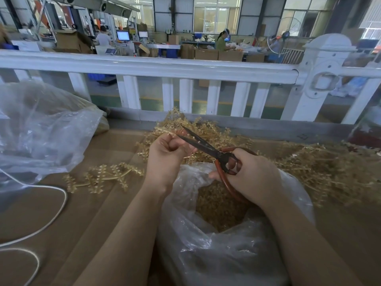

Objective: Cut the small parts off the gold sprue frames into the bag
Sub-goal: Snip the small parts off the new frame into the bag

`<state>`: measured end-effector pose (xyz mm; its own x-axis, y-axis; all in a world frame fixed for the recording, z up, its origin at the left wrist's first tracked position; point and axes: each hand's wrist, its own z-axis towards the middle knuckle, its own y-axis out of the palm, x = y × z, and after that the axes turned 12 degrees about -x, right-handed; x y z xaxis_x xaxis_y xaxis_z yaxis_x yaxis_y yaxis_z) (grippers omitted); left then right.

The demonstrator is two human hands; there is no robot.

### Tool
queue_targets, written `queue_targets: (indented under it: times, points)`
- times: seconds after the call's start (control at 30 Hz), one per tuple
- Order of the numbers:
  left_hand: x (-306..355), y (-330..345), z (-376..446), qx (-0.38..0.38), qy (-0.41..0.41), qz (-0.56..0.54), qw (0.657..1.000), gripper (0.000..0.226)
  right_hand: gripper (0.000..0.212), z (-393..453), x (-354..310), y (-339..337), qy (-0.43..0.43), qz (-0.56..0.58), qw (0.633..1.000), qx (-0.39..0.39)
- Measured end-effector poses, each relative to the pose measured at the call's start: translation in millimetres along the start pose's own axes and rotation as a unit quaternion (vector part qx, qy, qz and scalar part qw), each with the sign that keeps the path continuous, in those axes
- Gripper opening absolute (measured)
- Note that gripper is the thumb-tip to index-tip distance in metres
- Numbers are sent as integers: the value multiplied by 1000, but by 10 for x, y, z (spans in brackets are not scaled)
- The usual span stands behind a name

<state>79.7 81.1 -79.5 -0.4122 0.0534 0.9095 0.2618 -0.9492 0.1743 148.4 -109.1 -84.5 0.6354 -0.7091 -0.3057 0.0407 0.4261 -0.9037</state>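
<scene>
**Snipping gold sprues over the bag: how the stuff looks to handle**

Biggest thing first: the bench [61, 213] is covered in brown cardboard, with a big heap of gold sprues [321, 168] piled to the right and back, and a few loose ones [103, 176] lying flat on the left. They look like thin plastic, featherlight, springy along the spine and probably brittle at the little branches, and they tangle with each other. Best taken by the bare spine, not by the parts.

The bag [206, 244] sits open right under both hands, already holding a good layer of cut parts [220, 207]. Thin floppy film, so its mouth could sag shut.

The right hand [255, 178] is wrapped through the red loops of the scissors [208, 147], blades parted a bit. The left hand [167, 153] is curled, pinching one sprue [165, 129] by its stem, held up at the blade tips just beyond the bag's far rim. Parts cut out there could drop outside the bag.
</scene>
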Motion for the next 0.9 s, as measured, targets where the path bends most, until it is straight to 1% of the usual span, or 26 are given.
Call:
queue_targets:
  times: [0.07, 0.17, 0.23, 0.33, 0.43, 0.5, 0.67, 0.8, 0.9]
  points:
    - [-1, -2, -6, -11, 4, -2, 1000, 11, 72, -6, -3, 7, -5, 2, 1000, 7]
    - [3, 1, -13, -20, 4, -33, 999, 17, 71, -9, -4, 13, -9, 9, 1000, 7]
    - [6, -2, -17, -24, 5, -47, 999, 17, 77, 1, 5, 14, -4, 6, 1000, 3]
    - [10, -14, -25, -42, -1, -46, 998, 11, 89, 11, 21, 21, 1, 13, 1000, -5]
    - [-4, -33, -25, -48, -8, -47, 998, 6, 94, 8, 24, 15, 2, 20, 1000, -10]
    - [-4, -42, -23, -51, -9, -48, 998, 5, 94, 3, 23, 9, -1, 23, 1000, -14]
    - [16, -45, -25, -52, -7, -53, 997, 6, 82, -8, 20, -6, -7, 16, 1000, -19]
    - [33, -35, -34, -51, -6, -50, 997, 11, 87, -18, 17, -8, -11, 9, 1000, -8]
    - [48, -28, -40, -50, -9, -59, 997, 11, 90, -21, 1, -11, -12, 4, 1000, 4]
